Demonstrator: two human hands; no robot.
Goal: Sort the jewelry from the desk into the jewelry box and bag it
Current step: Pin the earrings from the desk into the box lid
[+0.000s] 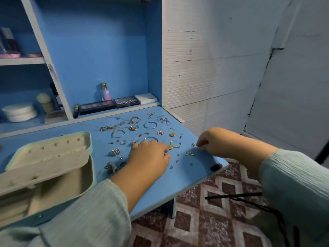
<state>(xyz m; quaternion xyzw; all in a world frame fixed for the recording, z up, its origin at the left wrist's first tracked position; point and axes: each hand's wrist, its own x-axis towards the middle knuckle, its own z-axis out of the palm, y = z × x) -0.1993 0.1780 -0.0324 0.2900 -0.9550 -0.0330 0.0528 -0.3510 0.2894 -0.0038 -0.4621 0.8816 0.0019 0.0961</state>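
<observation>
The jewelry (135, 129) is lying scattered across the blue desk (188, 177), rings, hoops, chains and small studs, all of it outside the jewelry box (53, 161), which is sitting open at the left with its lid raised. So I am judging the sorting step to be only starting, and the bagging is well off. My left hand (151, 154) is resting palm down among the pieces, fingers loosely curved and touching the desk near a gold pendant (170, 146); I cannot tell whether it is pinching anything. My right hand (211, 141) is curling at the desk's right edge, fingertips drawn together as though nipping a tiny stud, though the view is too soft to be sure. Next I am expecting to need a fine pinch and a carry leftward into a compartment.
</observation>
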